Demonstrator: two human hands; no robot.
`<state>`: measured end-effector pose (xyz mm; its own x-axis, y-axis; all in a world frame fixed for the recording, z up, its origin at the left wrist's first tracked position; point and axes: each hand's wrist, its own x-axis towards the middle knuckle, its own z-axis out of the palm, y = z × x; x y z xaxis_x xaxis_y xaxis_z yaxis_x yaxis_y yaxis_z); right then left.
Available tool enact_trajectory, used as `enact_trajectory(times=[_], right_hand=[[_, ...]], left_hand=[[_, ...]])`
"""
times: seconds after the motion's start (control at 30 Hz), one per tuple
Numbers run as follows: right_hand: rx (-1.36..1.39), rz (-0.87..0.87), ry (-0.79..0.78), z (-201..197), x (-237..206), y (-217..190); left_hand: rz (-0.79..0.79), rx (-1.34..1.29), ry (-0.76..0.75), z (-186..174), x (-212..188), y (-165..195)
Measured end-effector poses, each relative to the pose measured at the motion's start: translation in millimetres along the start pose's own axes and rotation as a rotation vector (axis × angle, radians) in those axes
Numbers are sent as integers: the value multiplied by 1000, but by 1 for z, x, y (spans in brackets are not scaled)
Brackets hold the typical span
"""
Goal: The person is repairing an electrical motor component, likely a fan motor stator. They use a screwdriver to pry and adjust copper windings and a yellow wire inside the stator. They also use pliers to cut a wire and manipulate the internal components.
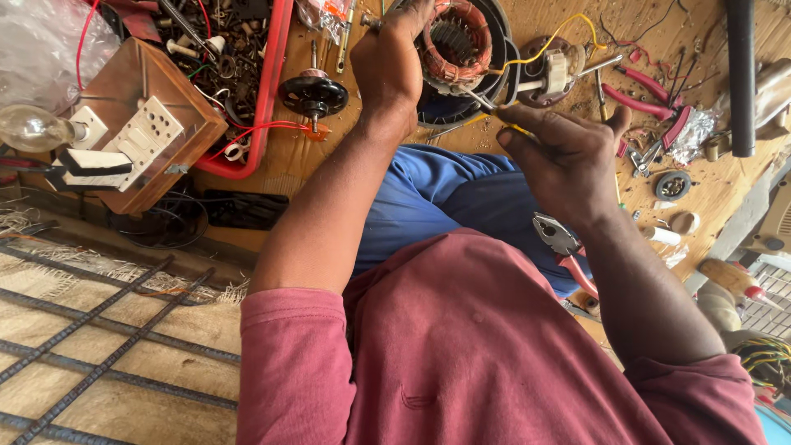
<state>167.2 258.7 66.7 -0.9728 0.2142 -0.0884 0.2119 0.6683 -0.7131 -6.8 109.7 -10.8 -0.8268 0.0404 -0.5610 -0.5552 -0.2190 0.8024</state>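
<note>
Head view: left hand (387, 70) clamped on stator (457, 41) rim, right hand (564, 161) pinching yellow wire (548, 45). Stator likely heavy, rigid; windings delicate, so best gripped by rim.

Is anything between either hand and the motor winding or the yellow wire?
Nothing visible. The left hand already rests on the stator, and the right hand pinches the yellow wire directly. The pliers lie on the lap, off to the side.
</note>
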Motion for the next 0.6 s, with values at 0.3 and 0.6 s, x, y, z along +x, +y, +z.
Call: enact_trajectory(times=[0.3, 0.6], right_hand=[[176, 0, -56, -3, 13, -3], [-112, -11, 84, 13, 13, -5]], left_hand=[[27, 16, -56, -1, 1, -2], [26, -86, -81, 0, 3, -2]])
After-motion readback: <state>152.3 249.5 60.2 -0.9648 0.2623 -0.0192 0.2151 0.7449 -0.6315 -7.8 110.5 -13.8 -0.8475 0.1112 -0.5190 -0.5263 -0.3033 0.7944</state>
